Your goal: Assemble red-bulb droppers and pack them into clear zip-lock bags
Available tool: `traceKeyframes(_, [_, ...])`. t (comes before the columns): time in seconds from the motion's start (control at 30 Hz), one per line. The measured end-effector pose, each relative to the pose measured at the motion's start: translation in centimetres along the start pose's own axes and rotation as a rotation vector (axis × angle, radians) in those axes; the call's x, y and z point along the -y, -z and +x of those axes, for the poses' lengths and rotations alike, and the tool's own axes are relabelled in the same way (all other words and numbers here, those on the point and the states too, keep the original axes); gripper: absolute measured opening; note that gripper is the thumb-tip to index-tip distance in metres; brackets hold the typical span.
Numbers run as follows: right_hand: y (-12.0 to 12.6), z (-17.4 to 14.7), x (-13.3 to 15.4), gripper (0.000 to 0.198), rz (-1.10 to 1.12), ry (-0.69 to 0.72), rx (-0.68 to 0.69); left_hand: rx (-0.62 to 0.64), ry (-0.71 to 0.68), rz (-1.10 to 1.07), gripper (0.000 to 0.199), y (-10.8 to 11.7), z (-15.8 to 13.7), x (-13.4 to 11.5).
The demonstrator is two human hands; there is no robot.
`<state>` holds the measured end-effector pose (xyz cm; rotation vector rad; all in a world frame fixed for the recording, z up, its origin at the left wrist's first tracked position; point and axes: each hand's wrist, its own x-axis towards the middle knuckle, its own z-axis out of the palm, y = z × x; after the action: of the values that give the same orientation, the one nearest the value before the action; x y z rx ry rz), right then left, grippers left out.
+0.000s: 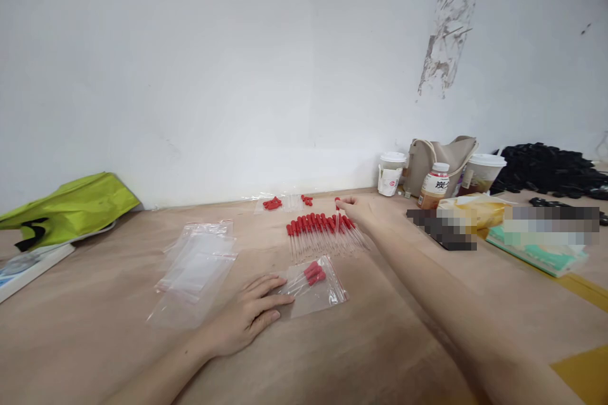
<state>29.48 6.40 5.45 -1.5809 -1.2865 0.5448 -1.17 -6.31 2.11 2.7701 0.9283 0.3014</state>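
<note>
My left hand [254,311] lies with fingers spread on the left edge of a clear zip bag [304,307]. Inside that bag are a few droppers with red bulbs [314,273], their stems pointing toward my left fingers. Farther back, my right hand [357,210] pinches a glass dropper [337,218] by its red bulb, the stem hanging down over the row. Side by side on the table, the row of droppers [313,234] has its red bulbs toward the wall and its clear stems toward me.
Overlapping zip bags [194,272] lie left of my hands. Near the wall are loose red bulbs [272,203] on clear plastic. A lime-green bag [76,205] sits far left. To the right stand a white cup [392,174], a bottle [436,186] and a beige bag [418,164].
</note>
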Motion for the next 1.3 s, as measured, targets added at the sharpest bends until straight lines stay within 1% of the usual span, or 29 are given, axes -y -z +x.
traceKeyframes(0.07, [1.3,-1.1,0.4,0.027,0.090,0.030,0.018,-0.011,-0.005,-0.009,0.033,0.0,0.0,0.0])
traceKeyframes(0.13, [2.5,-2.5,0.2,0.030,0.205,0.054,0.052,-0.019,-0.009,-0.017,0.032,0.0,0.1,0.0])
traceKeyframes(0.23, [3.5,-4.9,-1.4,0.034,0.516,0.042,0.096,-0.019,-0.012,-0.020,0.033,-0.1,0.1,0.1])
traceKeyframes(0.3, [3.7,-6.4,-2.8,0.038,0.677,-0.004,0.074,-0.011,-0.008,-0.014,0.033,-0.1,0.1,0.1])
traceKeyframes(0.4, [3.6,-8.4,-4.5,0.043,0.735,-0.071,0.054,0.008,0.012,0.002,0.033,-0.1,0.1,0.1])
traceKeyframes(0.53, [2.9,-9.8,-5.3,0.041,0.790,-0.119,0.066,0.018,0.019,0.017,0.033,0.0,0.1,0.1])
traceKeyframes(0.77, [1.8,-10.8,-5.4,0.040,0.885,-0.207,0.186,0.022,0.017,0.011,0.033,0.0,0.0,0.0])
traceKeyframes(0.87, [1.8,-11.6,-5.0,0.040,0.877,-0.250,0.252,0.024,0.017,0.022,0.033,0.0,0.1,0.0])
traceKeyframes(0.97, [1.9,-12.5,-4.7,0.041,0.811,-0.241,0.367,0.020,0.012,0.028,0.033,-0.1,0.1,0.1])
traceKeyframes(1.03, [1.9,-12.9,-4.4,0.038,0.716,-0.178,0.452,0.022,0.010,0.032,0.033,-0.1,0.1,0.1])
traceKeyframes(1.1, [1.8,-13.2,-4.2,0.033,0.580,-0.069,0.486,0.019,0.006,0.037,0.036,-0.1,0.1,0.1])
traceKeyframes(1.2, [1.5,-13.5,-3.9,0.026,0.350,0.074,0.452,0.001,0.000,0.032,0.040,0.0,0.2,0.1])
traceKeyframes(1.3, [1.2,-13.7,-3.8,0.023,0.235,0.122,0.449,-0.011,-0.005,0.020,0.042,-0.1,0.2,0.1])
